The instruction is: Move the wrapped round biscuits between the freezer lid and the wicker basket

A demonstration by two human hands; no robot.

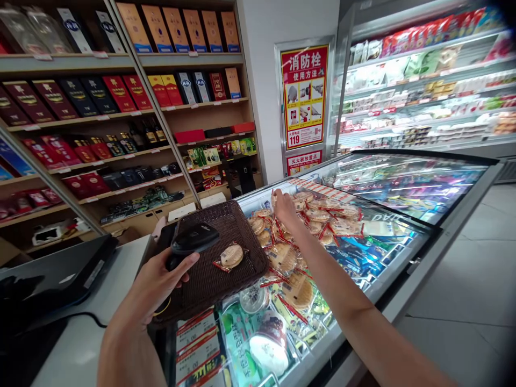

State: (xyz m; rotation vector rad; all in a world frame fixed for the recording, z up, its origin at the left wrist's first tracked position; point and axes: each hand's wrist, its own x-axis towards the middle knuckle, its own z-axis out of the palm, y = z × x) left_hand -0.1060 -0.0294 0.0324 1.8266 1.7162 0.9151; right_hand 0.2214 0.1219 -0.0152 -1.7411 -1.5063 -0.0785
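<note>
Wooden shelves of boxed liquor [121,91] stand behind a white worktop [80,344]. The left hand [155,285] has its fingers [183,263] clamped on a black handheld scanner [193,239], over a woven brown tray [237,274] holding one wrapped round biscuit [231,256]. The right hand [285,210], fingers together (gripping or not, I cannot tell), touches a glossy heap of wrapped biscuits [310,226] in a glass-topped chest freezer [403,183], beside pale floor tiles [463,279].

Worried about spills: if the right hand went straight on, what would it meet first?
The right hand probably meets the wrapped round biscuits first; depth is unclear.
</note>
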